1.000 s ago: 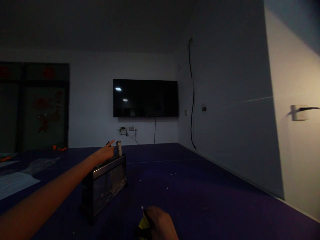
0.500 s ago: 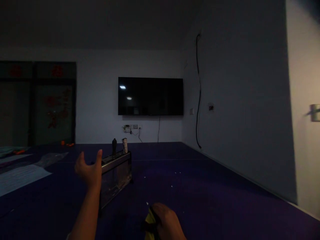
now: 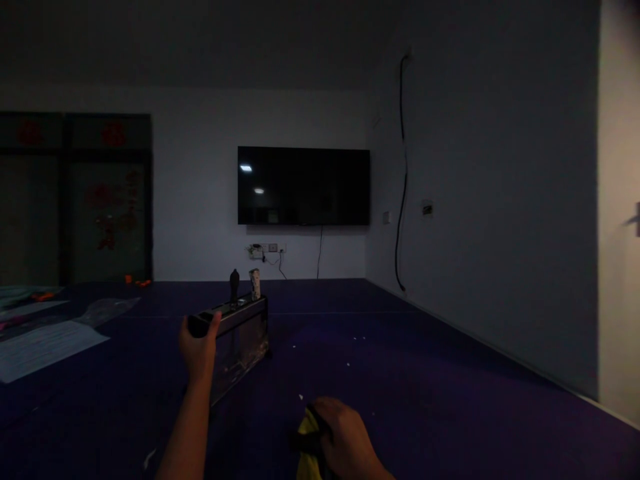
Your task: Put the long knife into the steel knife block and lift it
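Observation:
In the head view my left hand (image 3: 199, 347) grips the near end of a narrow dark box (image 3: 243, 347), thumb on the right side and fingers over the left. The box has a metal-edged top and stands on the dark purple surface. A black handle (image 3: 235, 288) and a white, dark-speckled handle (image 3: 255, 285) stick up from its top near the far end. My right hand (image 3: 347, 433), low in the middle, is closed on a yellow and black item (image 3: 309, 443). Dim light and my fingers hide its kind.
White sheets (image 3: 50, 350) and clear plastic (image 3: 107, 310) lie at the left, with orange items (image 3: 135, 280) farther back. Small white scraps (image 3: 301, 397) dot the purple surface (image 3: 450, 393). A television (image 3: 303, 187) hangs on the far wall; a black cable (image 3: 401, 193) runs down the right wall.
My left hand has moved right and closed from an open spread onto the box's near end. My right hand still holds the yellow and black item. The view has shifted slightly.

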Demonstrator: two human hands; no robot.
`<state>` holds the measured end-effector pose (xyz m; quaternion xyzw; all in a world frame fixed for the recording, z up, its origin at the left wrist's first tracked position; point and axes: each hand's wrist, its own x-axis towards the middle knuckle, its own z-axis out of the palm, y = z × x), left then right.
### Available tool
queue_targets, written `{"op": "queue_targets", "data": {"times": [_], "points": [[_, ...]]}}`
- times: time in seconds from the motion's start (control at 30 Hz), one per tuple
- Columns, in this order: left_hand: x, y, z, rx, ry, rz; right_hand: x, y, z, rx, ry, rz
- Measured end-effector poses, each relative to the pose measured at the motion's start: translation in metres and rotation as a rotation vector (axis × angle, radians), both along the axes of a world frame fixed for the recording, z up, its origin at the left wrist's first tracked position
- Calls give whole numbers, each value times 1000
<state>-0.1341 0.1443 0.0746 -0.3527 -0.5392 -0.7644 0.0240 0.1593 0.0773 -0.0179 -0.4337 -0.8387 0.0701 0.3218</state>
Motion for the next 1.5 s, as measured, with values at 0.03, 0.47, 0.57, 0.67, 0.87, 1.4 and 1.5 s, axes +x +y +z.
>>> {"op": "queue_targets", "data": {"times": [0.03, 0.47, 0.57, 0.67, 0.87, 1.4, 1.5], "points": [[0, 1, 0, 14, -57, -14, 0, 0, 0, 6, -14, -23], [20, -10, 14, 71, -19, 15, 17, 10, -8, 153, 376, -370], [30, -17, 26, 85, 81, -18, 14, 11, -12, 185, 432, -340], [44, -26, 41, 132, 72, -117, 9, 12, -12, 228, 453, -299], [73, -43, 66, 250, -107, -437, 5, 18, 14, 224, 586, -238], [113, -58, 72, 268, -270, -985, 43, 47, 129, 231, 1006, 320], [114, -53, 68, 247, -147, -1016, 48, 44, 131, 279, 1064, 315]]}}
